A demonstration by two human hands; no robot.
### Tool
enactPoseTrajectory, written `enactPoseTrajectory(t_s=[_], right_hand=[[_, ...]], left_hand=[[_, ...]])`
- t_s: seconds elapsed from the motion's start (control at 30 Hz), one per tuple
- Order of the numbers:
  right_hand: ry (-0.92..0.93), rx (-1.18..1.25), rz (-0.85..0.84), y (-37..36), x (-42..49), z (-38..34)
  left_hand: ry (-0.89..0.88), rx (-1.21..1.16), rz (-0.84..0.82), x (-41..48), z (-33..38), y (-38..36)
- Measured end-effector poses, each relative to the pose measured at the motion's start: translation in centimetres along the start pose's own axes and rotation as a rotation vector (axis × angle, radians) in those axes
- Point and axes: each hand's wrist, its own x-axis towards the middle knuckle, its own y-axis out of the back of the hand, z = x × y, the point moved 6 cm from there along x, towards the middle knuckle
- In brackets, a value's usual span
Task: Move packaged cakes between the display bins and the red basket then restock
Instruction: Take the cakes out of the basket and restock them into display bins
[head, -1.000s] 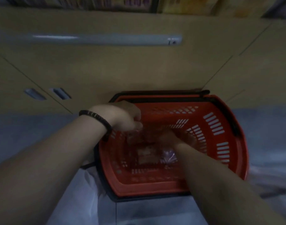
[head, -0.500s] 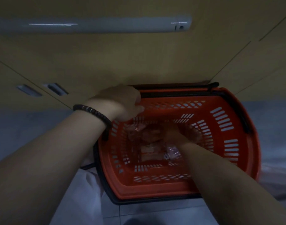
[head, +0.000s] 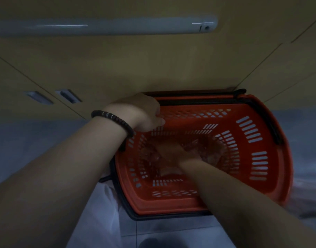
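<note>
Here our left hand [head: 144,113] curls its fingers over the far rim of the red basket [head: 272,158] on the floor [head: 171,233]; our right hand [head: 169,152] lies among the packaged cakes [head: 212,153] inside, its grip too blurred to tell.

Red basket [head: 261,136] on floor — blurred packaged cakes [head: 210,152] inside

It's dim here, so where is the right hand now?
Head view, right of centre: the right hand is inside the red basket among the packaged cakes, below the left hand at the far rim.
</note>
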Motion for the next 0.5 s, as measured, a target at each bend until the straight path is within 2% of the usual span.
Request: enactPoseTrajectory(t_s=[0.1, 0.17, 0.27, 0.37, 0.5], right_hand=[[-0.006, -0.161, 0.069, -1.0, 1.0, -1.3], [-0.036, -0.09, 0.106, -0.8, 1.6, -1.4], [-0.062, 0.095, 0.053, 1.4, 1.2, -1.0], [0.014, 0.105, 0.001, 5.4, -0.9, -0.5], [0.124, 0.013, 0.106, 13.8, -5.8, -0.4]], left_hand=[[0.003, 0.022, -0.034, -0.2, -0.1, -0.1], [-0.003, 0.022, -0.03, -0.3, -0.1, -0.1], [-0.009, 0.02, -0.026, -0.4, -0.3, 0.1], [0.004, 0.01, -0.047, -0.8, -0.9, 0.2], [0.014, -0.061, -0.043, -1.5, -1.4, 0.3]])
